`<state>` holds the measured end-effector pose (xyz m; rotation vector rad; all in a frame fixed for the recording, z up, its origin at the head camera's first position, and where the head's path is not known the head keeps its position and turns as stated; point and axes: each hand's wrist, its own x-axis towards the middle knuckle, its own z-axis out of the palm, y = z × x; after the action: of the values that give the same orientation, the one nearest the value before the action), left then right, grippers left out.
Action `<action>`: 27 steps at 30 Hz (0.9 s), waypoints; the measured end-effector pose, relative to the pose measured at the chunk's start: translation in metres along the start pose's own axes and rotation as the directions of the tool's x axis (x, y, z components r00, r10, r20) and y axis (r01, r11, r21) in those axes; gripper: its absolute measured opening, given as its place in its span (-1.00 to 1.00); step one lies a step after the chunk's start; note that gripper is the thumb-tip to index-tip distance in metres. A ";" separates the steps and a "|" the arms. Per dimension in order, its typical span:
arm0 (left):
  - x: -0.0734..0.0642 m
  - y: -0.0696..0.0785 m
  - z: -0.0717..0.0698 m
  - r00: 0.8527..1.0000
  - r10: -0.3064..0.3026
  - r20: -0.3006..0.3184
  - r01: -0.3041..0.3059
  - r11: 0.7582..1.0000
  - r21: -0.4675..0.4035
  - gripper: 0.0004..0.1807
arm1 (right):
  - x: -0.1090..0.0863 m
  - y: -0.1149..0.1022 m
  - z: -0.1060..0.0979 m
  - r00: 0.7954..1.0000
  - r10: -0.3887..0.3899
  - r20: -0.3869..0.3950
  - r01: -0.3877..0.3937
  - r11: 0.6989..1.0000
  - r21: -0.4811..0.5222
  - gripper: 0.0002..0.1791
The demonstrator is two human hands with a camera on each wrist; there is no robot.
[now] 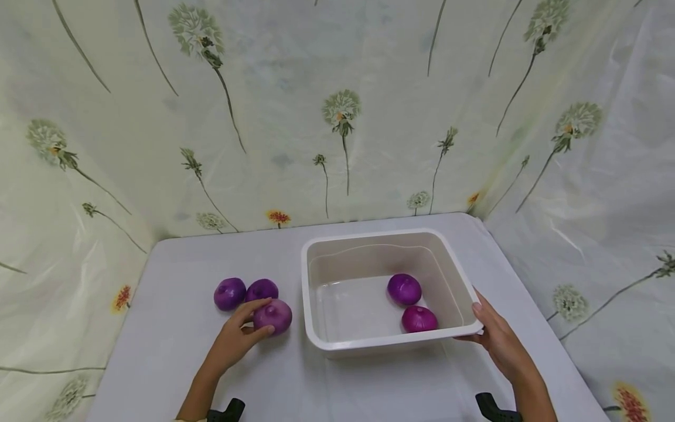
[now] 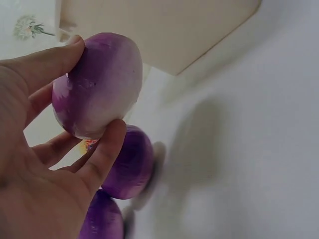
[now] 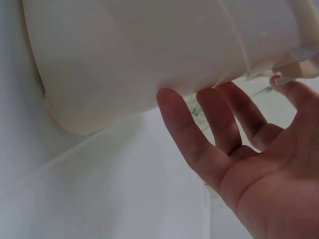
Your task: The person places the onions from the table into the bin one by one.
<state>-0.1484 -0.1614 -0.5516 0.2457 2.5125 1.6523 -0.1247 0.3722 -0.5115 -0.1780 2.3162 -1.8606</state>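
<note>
My left hand (image 1: pixel 234 340) holds a pale purple onion (image 1: pixel 272 316) between thumb and fingers, left of a white plastic bin (image 1: pixel 364 340). The left wrist view shows the onion (image 2: pixel 99 84) raised off the table, one side whitish. Behind it, two darker purple onions (image 1: pixel 229 294) (image 1: pixel 262 289) sit side by side on the table. At the bin's right front corner my right hand (image 1: pixel 501 346) grips the rim, thumb on top. Its fingers (image 3: pixel 182 119) touch the bin's outer wall in the right wrist view. Inside, toward the right, lie a purple onion (image 1: pixel 404 289) and a magenta onion (image 1: pixel 419 319).
A white cloth covers the table (image 1: pixel 174 351). Flower-printed sheeting (image 1: pixel 285 146) hangs along the back and both sides, meeting the table's far edge. Dark straps (image 1: pixel 227 410) show at both wrists.
</note>
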 end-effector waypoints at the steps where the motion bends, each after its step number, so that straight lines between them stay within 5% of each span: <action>1: 0.001 0.002 -0.003 1.000 -0.001 0.006 0.001 1.000 -0.003 -0.34 | 0.000 0.000 0.000 1.000 0.000 -0.002 0.000 1.000 0.000 -0.41; 15: 0.015 0.032 -0.033 0.993 0.104 0.048 -0.104 0.995 -0.012 -0.38 | 0.000 -0.002 0.001 1.000 -0.011 -0.002 0.011 1.000 0.000 -0.41; 27: 0.032 0.068 -0.043 0.974 0.210 0.083 -0.212 0.977 0.015 -0.39 | 0.001 -0.001 0.000 1.000 -0.018 0.007 0.018 1.000 -0.012 -0.41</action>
<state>-0.1833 -0.1669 -0.4728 0.5897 2.5211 1.6473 -0.1256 0.3716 -0.5109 -0.2073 2.3300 -1.8513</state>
